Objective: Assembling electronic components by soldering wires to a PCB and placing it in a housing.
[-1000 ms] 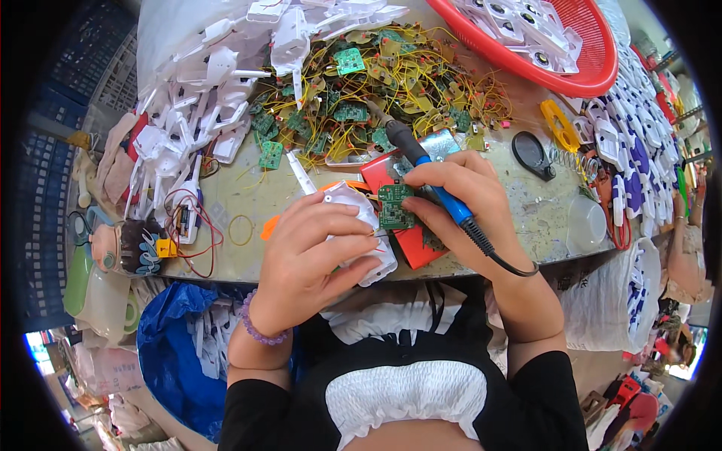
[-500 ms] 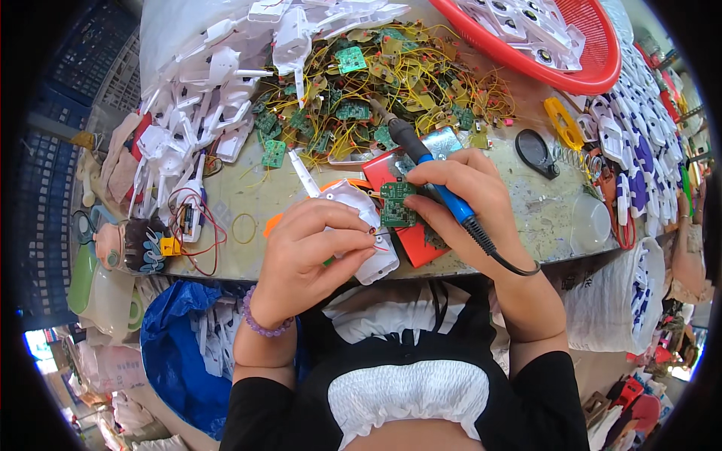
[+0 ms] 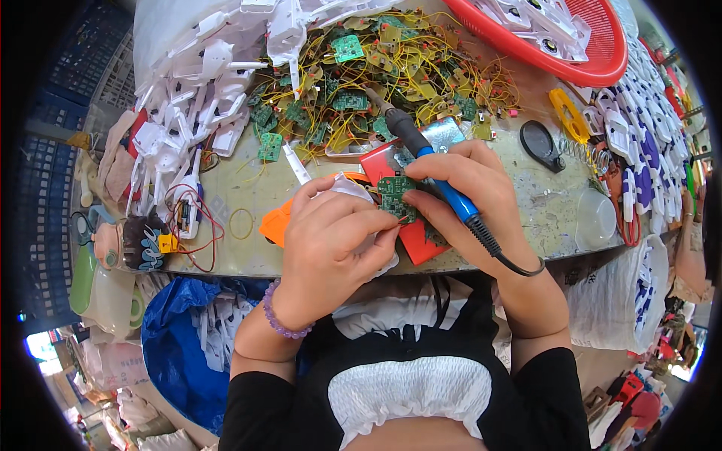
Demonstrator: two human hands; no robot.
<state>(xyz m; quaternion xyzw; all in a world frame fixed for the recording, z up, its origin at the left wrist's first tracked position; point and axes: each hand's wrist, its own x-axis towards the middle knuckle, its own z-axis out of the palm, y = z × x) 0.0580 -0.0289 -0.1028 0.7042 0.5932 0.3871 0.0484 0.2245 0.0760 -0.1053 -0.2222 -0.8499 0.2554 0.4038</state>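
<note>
My right hand (image 3: 477, 195) holds a soldering iron (image 3: 456, 201) with a blue grip; its dark tip points away over the heap of boards. The same hand's thumb and fingers pinch the right edge of a small green circuit board (image 3: 393, 197). At the board's lower edge, my left hand (image 3: 331, 244) is closed, with a thin reddish wire at its fingertips. A white plastic casing (image 3: 297, 162) lies beneath my left hand, mostly covered. Beside it is an orange object (image 3: 275, 224), and a red box (image 3: 418, 242) sits under the board.
Beyond my hands lies a tangled heap of circuit boards with yellow wires (image 3: 348, 100). White casings (image 3: 169, 139) pile up at the left, near a bottle (image 3: 143, 244). A red basket (image 3: 602, 68) of white parts stands far right, above a black ring (image 3: 538, 146) and clear cup (image 3: 596, 218).
My left hand has moved right and slightly up, bringing the wire to the board's lower edge and covering more of the white casing. My right hand keeps its hold on iron and board.
</note>
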